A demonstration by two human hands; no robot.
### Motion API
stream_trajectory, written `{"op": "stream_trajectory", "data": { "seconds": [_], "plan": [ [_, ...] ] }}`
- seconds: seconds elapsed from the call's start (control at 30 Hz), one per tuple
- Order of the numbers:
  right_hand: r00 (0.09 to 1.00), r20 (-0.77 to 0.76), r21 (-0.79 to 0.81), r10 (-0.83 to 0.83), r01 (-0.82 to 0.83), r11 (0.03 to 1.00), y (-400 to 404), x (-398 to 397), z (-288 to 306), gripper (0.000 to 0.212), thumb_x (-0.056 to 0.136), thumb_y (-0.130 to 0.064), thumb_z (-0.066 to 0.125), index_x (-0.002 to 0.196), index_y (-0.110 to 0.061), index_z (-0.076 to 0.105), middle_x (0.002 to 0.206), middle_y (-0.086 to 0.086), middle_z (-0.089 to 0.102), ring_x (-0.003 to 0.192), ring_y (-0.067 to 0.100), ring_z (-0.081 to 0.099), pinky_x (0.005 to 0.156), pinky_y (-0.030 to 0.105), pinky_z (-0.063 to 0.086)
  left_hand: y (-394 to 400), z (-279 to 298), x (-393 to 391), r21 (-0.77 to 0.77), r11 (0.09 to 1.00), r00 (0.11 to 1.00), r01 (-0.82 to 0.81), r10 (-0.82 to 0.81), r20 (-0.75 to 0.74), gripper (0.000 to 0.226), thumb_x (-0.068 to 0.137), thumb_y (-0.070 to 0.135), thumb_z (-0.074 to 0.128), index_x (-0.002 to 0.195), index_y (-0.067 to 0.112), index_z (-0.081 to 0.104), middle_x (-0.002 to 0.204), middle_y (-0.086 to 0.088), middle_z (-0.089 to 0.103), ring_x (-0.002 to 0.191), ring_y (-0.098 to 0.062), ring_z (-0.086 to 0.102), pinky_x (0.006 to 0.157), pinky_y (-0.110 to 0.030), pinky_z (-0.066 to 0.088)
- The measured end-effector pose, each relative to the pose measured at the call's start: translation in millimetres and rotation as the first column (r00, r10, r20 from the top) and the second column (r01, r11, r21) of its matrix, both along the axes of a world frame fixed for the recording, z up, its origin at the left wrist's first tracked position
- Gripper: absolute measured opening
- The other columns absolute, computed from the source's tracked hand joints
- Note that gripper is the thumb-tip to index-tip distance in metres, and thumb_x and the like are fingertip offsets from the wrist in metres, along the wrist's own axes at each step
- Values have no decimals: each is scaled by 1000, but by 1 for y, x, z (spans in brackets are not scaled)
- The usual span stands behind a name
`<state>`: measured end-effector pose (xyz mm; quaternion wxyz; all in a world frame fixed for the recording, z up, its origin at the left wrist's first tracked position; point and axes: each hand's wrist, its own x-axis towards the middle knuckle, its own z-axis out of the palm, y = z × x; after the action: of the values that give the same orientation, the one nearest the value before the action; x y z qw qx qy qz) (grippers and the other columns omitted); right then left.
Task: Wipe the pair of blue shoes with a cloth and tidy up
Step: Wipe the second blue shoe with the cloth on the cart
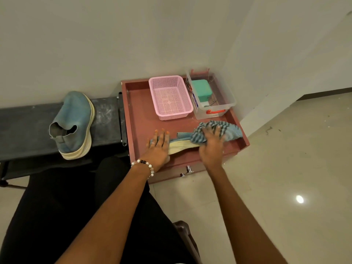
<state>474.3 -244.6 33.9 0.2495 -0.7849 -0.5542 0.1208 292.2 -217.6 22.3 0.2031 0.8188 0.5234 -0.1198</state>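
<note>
One blue shoe [75, 122] with a cream sole stands on the dark bench [22, 130] at the left, toe pointing away. The other blue shoe [181, 144] lies in the open reddish-brown drawer [139, 119], its cream sole facing me. My left hand [159, 147] rests on the shoe's heel end with fingers spread fairly straight. My right hand [211, 142] presses a blue striped cloth [224, 131] down on the shoe's toe end, fingers curled into the cloth. The cloth hides most of the front of the shoe.
A pink mesh basket [170, 97] sits at the back of the drawer. Beside it stands a clear plastic box [222, 96] holding a green block [202, 90]. A white wall rises behind; pale tiled floor [285, 159] lies to the right. My dark-clothed legs fill the lower left.
</note>
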Motion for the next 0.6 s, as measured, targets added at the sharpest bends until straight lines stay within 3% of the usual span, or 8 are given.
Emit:
{"op": "stream_trajectory", "data": {
  "seconds": [0.1, 0.2, 0.23, 0.3, 0.4, 0.5, 0.57, 0.6],
  "plan": [
    [991, 8, 7, 133, -133, 991, -2, -42, -12, 74, 68, 12, 47, 139, -5, 43, 150, 16, 31, 144, 37, 8, 114, 50, -9, 3, -5, 1, 18, 999, 998, -48, 47, 40, 75, 95, 14, 39, 149, 4, -12, 156, -16, -19, 144, -36, -17, 116, -50, 1],
    [905, -54, -48, 422, -424, 904, -6, -67, -21, 83, 64, 11, 43, 145, -3, 31, 153, 16, 23, 143, 31, -1, 117, 52, -2, 5, -8, -4, 24, 999, 997, -49, 47, 68, 70, 98, 7, 34, 148, 1, -16, 153, -18, -27, 141, -38, -24, 116, -50, -3],
    [869, -4, -57, 496, -495, 867, -5, -64, -22, 82, 65, 12, 47, 145, -3, 31, 152, 16, 25, 142, 29, 2, 117, 53, 1, 6, -9, -6, 18, 998, 996, -55, 53, 77, 70, 99, 7, 33, 147, 1, -17, 153, -19, -28, 141, -38, -25, 116, -49, -5],
    [781, 252, -48, 572, -580, 813, 3, -36, -23, 81, 62, 11, 58, 140, -3, 41, 145, 16, 41, 139, 35, 24, 115, 57, 5, 6, -9, -8, 21, 998, 993, -66, 63, 101, 69, 102, 14, 35, 147, 1, -16, 153, -20, -28, 141, -37, -24, 118, -49, -3],
    [679, 535, -57, 502, -565, 823, 12, 17, -20, 68, 62, -1, 46, 129, -6, 55, 136, 13, 52, 128, 44, 41, 115, 52, 2, 8, -9, -10, 15, 995, 982, -95, 91, 166, 74, 101, 17, 42, 148, 2, -14, 154, -19, -26, 143, -33, -22, 119, -46, 1],
    [773, 520, -50, 365, -399, 916, 11, -3, -20, 58, 67, -8, 41, 121, 0, 61, 133, 20, 53, 126, 49, 41, 114, 57, 7, 8, -7, -13, 3, 993, 967, -119, 115, 227, 77, 99, 11, 45, 148, 2, -14, 155, -17, -24, 144, -28, -19, 119, -39, -2],
    [891, 361, -46, 274, -277, 960, 12, -44, -20, 55, 69, -4, 51, 123, 6, 56, 137, 26, 47, 131, 49, 33, 112, 58, 9, 7, -3, -13, -19, 990, 953, -139, 139, 271, 77, 98, 6, 45, 148, 2, -14, 156, -15, -22, 145, -25, -18, 117, -37, -3],
    [939, 239, -75, 249, -237, 969, 12, -66, -16, 60, 69, 2, 55, 129, 7, 50, 143, 26, 39, 137, 46, 24, 114, 51, 4, 7, -2, -14, -23, 989, 947, -145, 145, 286, 76, 98, 2, 42, 148, 2, -14, 156, -14, -21, 145, -24, -17, 118, -37, -3]
  ]
}}
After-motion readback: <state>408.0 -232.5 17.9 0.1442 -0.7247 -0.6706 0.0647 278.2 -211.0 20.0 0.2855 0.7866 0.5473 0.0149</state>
